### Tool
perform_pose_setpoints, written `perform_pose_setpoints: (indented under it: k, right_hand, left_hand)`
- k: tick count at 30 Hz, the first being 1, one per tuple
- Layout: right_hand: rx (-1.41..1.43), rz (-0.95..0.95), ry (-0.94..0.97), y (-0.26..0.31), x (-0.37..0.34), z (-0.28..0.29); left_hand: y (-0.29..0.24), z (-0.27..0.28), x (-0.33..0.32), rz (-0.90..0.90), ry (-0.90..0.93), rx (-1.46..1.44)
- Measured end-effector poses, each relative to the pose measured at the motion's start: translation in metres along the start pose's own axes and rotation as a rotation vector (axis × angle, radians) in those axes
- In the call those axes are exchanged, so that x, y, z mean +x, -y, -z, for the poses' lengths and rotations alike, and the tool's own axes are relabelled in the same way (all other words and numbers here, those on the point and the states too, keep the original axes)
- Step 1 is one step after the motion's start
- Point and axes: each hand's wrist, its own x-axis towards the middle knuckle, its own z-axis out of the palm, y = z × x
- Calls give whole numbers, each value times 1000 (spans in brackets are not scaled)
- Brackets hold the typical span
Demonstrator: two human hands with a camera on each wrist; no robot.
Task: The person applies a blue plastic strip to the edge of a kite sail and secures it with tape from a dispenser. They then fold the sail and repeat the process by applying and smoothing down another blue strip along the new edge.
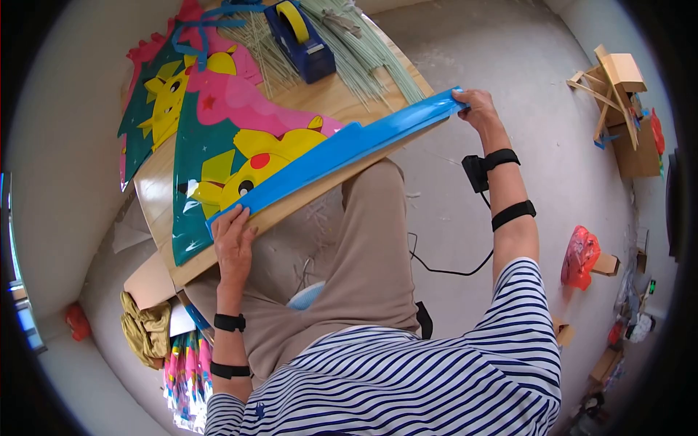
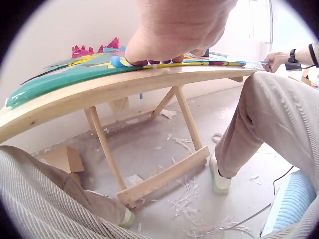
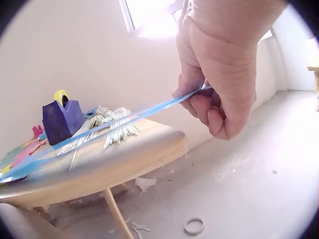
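A glossy blue strip (image 1: pixel 327 156) lies along the near edge of a printed sheet (image 1: pixel 269 149) with yellow cartoon figures on green and pink. The left hand (image 1: pixel 234 243) presses the strip's lower-left end onto the wooden table; in the left wrist view that hand (image 2: pixel 174 30) rests at the table edge, fingertips partly hidden. The right hand (image 1: pixel 480 109) pinches the strip's far end out beyond the table. In the right wrist view the right hand (image 3: pixel 219 84), fingers curled, holds the blue strip (image 3: pixel 144 115) taut in the air.
On the wooden table (image 1: pixel 156 185) are a blue tape dispenser (image 1: pixel 309 54) with yellow tape, a pile of thin pale sticks (image 1: pixel 356 51) and another printed sheet (image 1: pixel 163 102). Scraps litter the floor below. A cable (image 1: pixel 454 272) runs beside the person's right leg.
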Motion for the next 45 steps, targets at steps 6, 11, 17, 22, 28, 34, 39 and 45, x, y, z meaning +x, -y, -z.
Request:
perform_pose_setpoints:
  k: [6, 11, 17, 22, 28, 34, 39, 45]
  right_hand:
    - [-67, 53, 30, -6, 5, 5]
    - [71, -18, -52, -33, 6, 0]
    - [160, -120, 28, -30, 2, 12]
    - [-8, -38, -36, -22, 11, -1]
    - [-132, 194, -65, -10, 14, -3]
    - [-138, 280, -69, 1, 8, 2]
    - [-256, 205, 11, -10, 14, 19]
    - [-108, 61, -24, -25, 0, 11]
  left_hand:
    - [3, -1, 0, -23, -4, 11]
    - [1, 0, 0, -20, -1, 18]
    - [0, -1, 0, -23, 4, 23]
    - [1, 0, -1, -30, 1, 24]
    - [1, -1, -1, -30, -3, 32]
    - [-1, -1, 0, -24, -2, 24]
    - [1, -2, 0, -36, -8, 24]
    - [1, -1, -1, -26, 2, 13]
